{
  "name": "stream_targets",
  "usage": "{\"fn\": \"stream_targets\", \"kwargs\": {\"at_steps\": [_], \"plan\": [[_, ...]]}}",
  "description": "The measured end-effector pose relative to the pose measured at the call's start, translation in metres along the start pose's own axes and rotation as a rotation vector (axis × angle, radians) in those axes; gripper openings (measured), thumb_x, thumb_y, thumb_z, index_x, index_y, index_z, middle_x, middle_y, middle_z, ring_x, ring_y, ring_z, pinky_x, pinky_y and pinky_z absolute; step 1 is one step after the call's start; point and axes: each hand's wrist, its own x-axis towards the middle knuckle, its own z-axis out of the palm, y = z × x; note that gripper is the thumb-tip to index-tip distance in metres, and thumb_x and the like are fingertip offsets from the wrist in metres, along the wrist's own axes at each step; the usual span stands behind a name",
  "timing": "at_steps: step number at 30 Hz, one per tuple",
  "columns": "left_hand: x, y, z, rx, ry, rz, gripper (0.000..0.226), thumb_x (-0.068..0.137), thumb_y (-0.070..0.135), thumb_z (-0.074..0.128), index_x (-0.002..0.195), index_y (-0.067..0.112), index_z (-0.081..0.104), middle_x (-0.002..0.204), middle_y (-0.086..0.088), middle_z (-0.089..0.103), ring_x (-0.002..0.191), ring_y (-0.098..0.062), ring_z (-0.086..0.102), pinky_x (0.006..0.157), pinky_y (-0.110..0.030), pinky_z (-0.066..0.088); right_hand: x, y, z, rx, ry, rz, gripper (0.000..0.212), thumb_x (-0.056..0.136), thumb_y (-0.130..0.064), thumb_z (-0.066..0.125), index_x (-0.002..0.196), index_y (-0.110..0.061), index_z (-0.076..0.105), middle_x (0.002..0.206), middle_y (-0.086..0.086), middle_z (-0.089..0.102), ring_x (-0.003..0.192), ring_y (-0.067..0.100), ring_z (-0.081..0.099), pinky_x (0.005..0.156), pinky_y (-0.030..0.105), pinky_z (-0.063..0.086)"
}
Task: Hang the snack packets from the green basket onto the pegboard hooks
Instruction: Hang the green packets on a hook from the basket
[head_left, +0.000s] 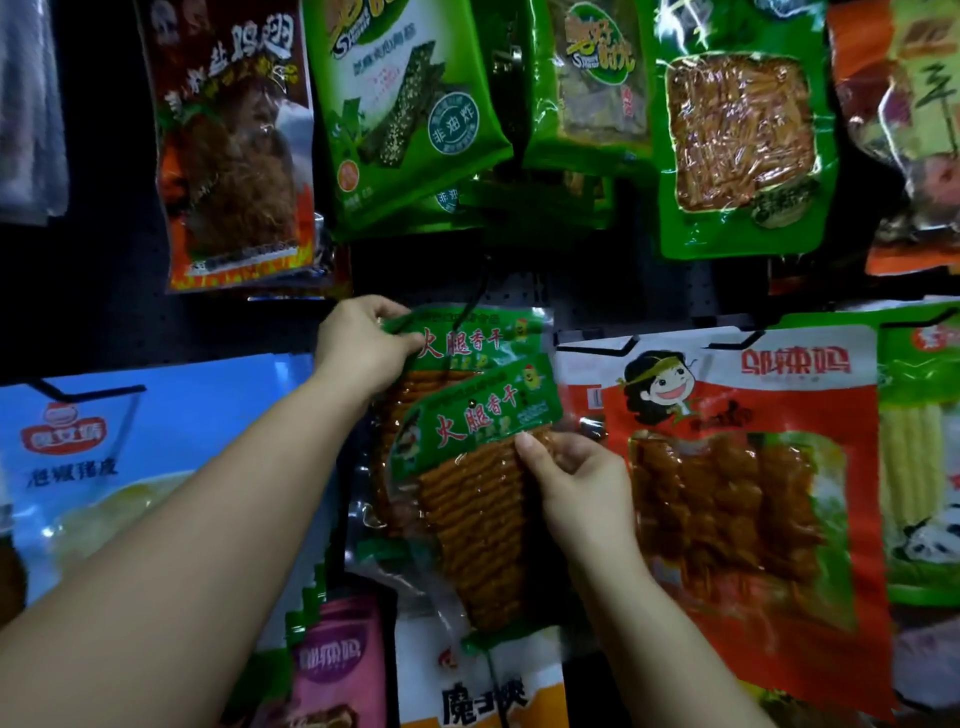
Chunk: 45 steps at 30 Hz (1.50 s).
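Two green-topped snack packets with orange strips inside overlap at the middle of the black pegboard (104, 291). My left hand (363, 348) pinches the top left corner of the rear packet (467, 338), just below a black hook (480, 291). My right hand (571, 483) grips the right edge of the front packet (478, 499), which is tilted and lies over the rear one. The green basket is out of view.
Hung packets crowd the board: a red-brown one (234, 156) and green ones (410, 114) above, a blue one (130, 467) at left, a red-orange one (727, 493) at right, pink (337, 670) and white-orange (483, 691) ones below.
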Motion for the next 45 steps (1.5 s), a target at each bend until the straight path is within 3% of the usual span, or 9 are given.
{"fn": "stream_targets", "kwargs": {"at_steps": [4, 7, 15, 19, 26, 30, 33, 36, 45], "plan": [[0.007, -0.026, 0.01, 0.071, 0.043, -0.047, 0.027, 0.082, 0.017, 0.07, 0.106, 0.007, 0.066, 0.1, -0.015, 0.069, 0.094, -0.031, 0.063, 0.069, -0.028, 0.045, 0.021, 0.012, 0.018, -0.11, 0.037, 0.058, 0.038, 0.081, -0.052, 0.064, 0.1, -0.02, 0.069, 0.096, -0.001, 0.073, 0.095, 0.023, 0.067, 0.089, 0.046, 0.051], [0.009, -0.036, 0.018, 0.117, 0.059, -0.075, 0.019, 0.084, 0.018, 0.068, 0.093, 0.002, 0.062, 0.1, -0.025, 0.064, 0.094, -0.039, 0.06, 0.054, -0.03, 0.035, 0.037, 0.02, 0.022, -0.151, 0.025, 0.067, 0.04, 0.082, -0.053, 0.061, 0.105, -0.021, 0.068, 0.099, -0.002, 0.073, 0.097, 0.022, 0.067, 0.091, 0.045, 0.051], [0.017, -0.05, 0.034, 0.135, 0.075, -0.143, 0.029, 0.086, 0.02, 0.066, 0.109, 0.005, 0.062, 0.108, -0.017, 0.065, 0.101, -0.033, 0.06, 0.081, -0.036, 0.05, 0.069, 0.033, 0.031, -0.222, 0.025, 0.047, 0.04, 0.084, -0.052, 0.059, 0.103, -0.019, 0.069, 0.101, 0.002, 0.073, 0.095, 0.024, 0.067, 0.088, 0.038, 0.052], [0.013, -0.051, 0.034, 0.121, 0.093, -0.159, 0.039, 0.086, 0.021, 0.066, 0.118, 0.004, 0.051, 0.114, -0.015, 0.059, 0.102, -0.03, 0.056, 0.075, -0.031, 0.043, 0.063, 0.034, 0.033, -0.174, 0.072, 0.015, 0.03, 0.084, -0.046, 0.064, 0.098, -0.02, 0.068, 0.098, 0.002, 0.071, 0.094, 0.024, 0.065, 0.087, 0.036, 0.052], [-0.018, -0.039, 0.024, 0.106, 0.127, 0.067, 0.072, 0.082, 0.01, 0.069, 0.139, 0.012, 0.025, 0.141, -0.012, 0.028, 0.123, -0.028, 0.043, 0.101, -0.032, 0.036, 0.028, 0.042, 0.027, -0.073, 0.115, 0.023, 0.026, 0.08, -0.032, 0.072, 0.076, -0.023, 0.049, 0.068, -0.009, 0.048, 0.079, 0.02, 0.055, 0.072, 0.028, 0.039], [-0.051, -0.033, 0.011, 0.063, 0.046, 0.205, 0.056, 0.082, 0.028, 0.069, 0.129, 0.018, 0.039, 0.126, -0.001, 0.04, 0.117, -0.018, 0.046, 0.098, -0.03, 0.04, -0.001, 0.034, 0.023, 0.042, 0.126, -0.035, 0.026, 0.08, -0.03, 0.073, 0.07, -0.024, 0.049, 0.065, -0.006, 0.051, 0.065, 0.015, 0.053, 0.063, 0.028, 0.04], [-0.07, -0.025, -0.004, -0.026, -0.122, 0.136, 0.044, 0.077, 0.038, 0.072, 0.113, 0.025, 0.051, 0.113, 0.004, 0.053, 0.102, -0.011, 0.056, 0.084, -0.028, 0.048, -0.02, 0.018, 0.021, 0.115, 0.16, -0.147, 0.024, 0.08, -0.029, 0.073, 0.072, -0.025, 0.051, 0.063, -0.009, 0.048, 0.057, 0.003, 0.047, 0.058, 0.02, 0.04], [-0.078, -0.019, -0.019, -0.03, -0.208, 0.056, 0.025, 0.079, 0.032, 0.072, 0.1, 0.024, 0.062, 0.102, 0.003, 0.067, 0.096, -0.015, 0.063, 0.09, -0.038, 0.051, -0.035, 0.001, 0.016, 0.182, 0.192, -0.254, 0.022, 0.081, -0.027, 0.072, 0.073, -0.026, 0.051, 0.066, -0.009, 0.049, 0.056, -0.003, 0.045, 0.058, 0.011, 0.041], [-0.093, 0.005, -0.048, -0.231, -0.105, 0.099, 0.015, 0.086, 0.029, 0.065, 0.094, 0.018, 0.071, 0.089, -0.003, 0.073, 0.091, -0.023, 0.068, 0.09, -0.046, 0.052, -0.049, -0.044, -0.008, 0.303, -0.101, -0.212, 0.027, 0.081, -0.026, 0.071, 0.099, -0.033, 0.052, 0.074, -0.006, 0.061, 0.072, 0.008, 0.064, 0.07, 0.02, 0.053]]}}
